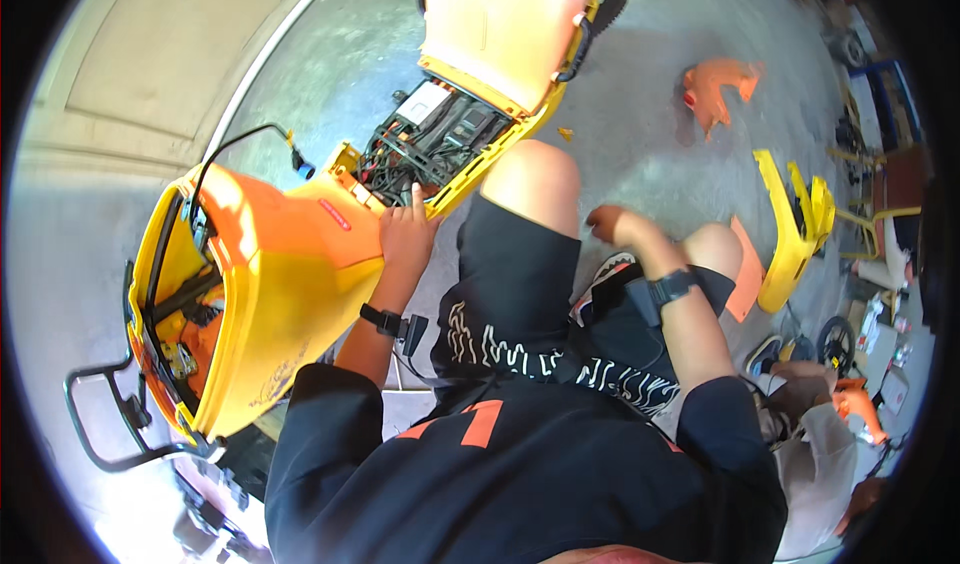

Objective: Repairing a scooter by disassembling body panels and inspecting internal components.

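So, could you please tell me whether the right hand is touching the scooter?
No, the right hand is between the knees, apart from the scooter.

One yellow-orange scooter (325, 226), two wristbands (672, 286)

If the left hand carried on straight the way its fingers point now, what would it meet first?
Probably the dark cables in the open bay of the orange-and-yellow vehicle, just past the left hand; how deep they lie is unclear from this one view.

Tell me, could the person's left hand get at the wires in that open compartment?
Probably yes: the left hand is at the compartment's rim, close beside the wires, with no cover over them.
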### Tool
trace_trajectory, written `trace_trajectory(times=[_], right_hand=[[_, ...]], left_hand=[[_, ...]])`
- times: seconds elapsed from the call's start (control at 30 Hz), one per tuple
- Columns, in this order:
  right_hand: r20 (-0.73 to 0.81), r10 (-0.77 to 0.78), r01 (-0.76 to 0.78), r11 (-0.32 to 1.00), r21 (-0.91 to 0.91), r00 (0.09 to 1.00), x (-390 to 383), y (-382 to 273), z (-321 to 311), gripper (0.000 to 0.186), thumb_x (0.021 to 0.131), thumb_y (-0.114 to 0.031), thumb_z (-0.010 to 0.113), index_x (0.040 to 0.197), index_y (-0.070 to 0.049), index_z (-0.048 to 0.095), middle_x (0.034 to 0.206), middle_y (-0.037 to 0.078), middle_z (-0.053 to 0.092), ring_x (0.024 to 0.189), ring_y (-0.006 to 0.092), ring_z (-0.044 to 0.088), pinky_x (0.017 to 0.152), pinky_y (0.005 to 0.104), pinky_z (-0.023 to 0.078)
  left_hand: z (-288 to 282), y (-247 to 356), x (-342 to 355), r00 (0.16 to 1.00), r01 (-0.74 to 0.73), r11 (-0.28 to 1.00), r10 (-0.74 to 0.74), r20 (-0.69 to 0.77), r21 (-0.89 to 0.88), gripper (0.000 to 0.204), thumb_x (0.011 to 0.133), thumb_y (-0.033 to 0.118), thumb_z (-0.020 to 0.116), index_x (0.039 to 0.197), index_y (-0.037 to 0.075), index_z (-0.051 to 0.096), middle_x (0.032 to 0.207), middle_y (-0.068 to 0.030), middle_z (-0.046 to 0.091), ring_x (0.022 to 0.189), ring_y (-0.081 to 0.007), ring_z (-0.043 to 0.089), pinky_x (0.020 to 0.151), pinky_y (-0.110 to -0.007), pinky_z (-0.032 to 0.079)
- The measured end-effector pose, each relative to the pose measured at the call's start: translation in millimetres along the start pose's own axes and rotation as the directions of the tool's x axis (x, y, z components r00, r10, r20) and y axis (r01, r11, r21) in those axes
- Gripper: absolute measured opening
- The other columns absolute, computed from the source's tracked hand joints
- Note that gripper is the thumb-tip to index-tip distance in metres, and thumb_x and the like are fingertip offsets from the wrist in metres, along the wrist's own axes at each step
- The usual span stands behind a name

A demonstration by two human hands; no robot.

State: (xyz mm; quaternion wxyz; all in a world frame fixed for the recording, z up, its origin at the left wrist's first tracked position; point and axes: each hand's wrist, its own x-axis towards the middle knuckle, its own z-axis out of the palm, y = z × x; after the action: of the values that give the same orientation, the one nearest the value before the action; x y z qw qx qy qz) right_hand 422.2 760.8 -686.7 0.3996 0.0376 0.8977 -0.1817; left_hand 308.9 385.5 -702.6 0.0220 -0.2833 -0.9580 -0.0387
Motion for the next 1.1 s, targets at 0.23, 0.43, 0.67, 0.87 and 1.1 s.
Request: trace_trajectory(times=[0.23,0.43,0.67,0.87,1.1], right_hand=[[0.665,-0.007,-0.006,1.000,0.017,0.747,9,-81,73,0.048,0.076,-0.022,0.065,0.121,-0.005,0.060,0.120,0.014,0.063,0.105,0.0280,0.062,0.087,0.0417,0.048],[0.590,-0.315,0.072,0.915,0.397,0.744,31,-55,162,0.048,0.080,-0.035,0.064,0.119,-0.008,0.062,0.105,0.011,0.068,0.096,0.0295,0.065,0.081,0.0420,0.051],[0.667,-0.702,0.340,0.709,0.618,0.250,62,-83,235,0.044,0.084,-0.036,0.063,0.122,-0.013,0.060,0.111,0.008,0.066,0.099,0.0225,0.063,0.083,0.0399,0.050],[0.714,-0.699,0.110,0.708,0.698,-0.040,30,-89,266,0.051,0.085,-0.046,0.063,0.127,-0.017,0.057,0.123,0.005,0.062,0.107,0.0225,0.060,0.090,0.0392,0.047],[0.759,-0.650,0.021,0.759,0.651,-0.040,0,-82,307,0.082,0.082,-0.054,0.063,0.149,-0.028,0.023,0.150,0.011,0.034,0.132,0.0307,0.040,0.104,0.0450,0.038]], left_hand=[[-6,-4,4,0.996,-0.047,0.999,0.048,0.079,-0.020,0.052,0.088,0.018,0.054,0.133,-0.006,0.044,0.085,-0.0092,0.060,0.086,-0.0238,0.056,0.092,-0.038,0.038],[13,-12,0,0.990,-0.135,0.981,0.129,0.049,0.139,0.056,0.088,0.027,0.054,0.132,-0.007,0.046,0.093,-0.0077,0.061,0.091,-0.0185,0.057,0.094,-0.037,0.039],[23,13,-3,0.975,-0.145,0.988,0.133,0.177,0.057,0.054,0.089,0.029,0.055,0.130,-0.005,0.048,0.102,-0.0135,0.062,0.096,-0.0259,0.057,0.096,-0.041,0.038],[57,2,44,0.980,-0.135,0.988,0.122,0.160,0.076,0.052,0.089,0.029,0.055,0.128,-0.005,0.049,0.100,-0.0145,0.063,0.093,-0.0276,0.059,0.094,-0.041,0.039],[24,11,14,0.993,-0.058,0.990,0.044,0.112,0.126,0.050,0.090,0.030,0.054,0.125,-0.006,0.051,0.097,-0.0158,0.065,0.090,-0.0297,0.060,0.091,-0.041,0.041]])
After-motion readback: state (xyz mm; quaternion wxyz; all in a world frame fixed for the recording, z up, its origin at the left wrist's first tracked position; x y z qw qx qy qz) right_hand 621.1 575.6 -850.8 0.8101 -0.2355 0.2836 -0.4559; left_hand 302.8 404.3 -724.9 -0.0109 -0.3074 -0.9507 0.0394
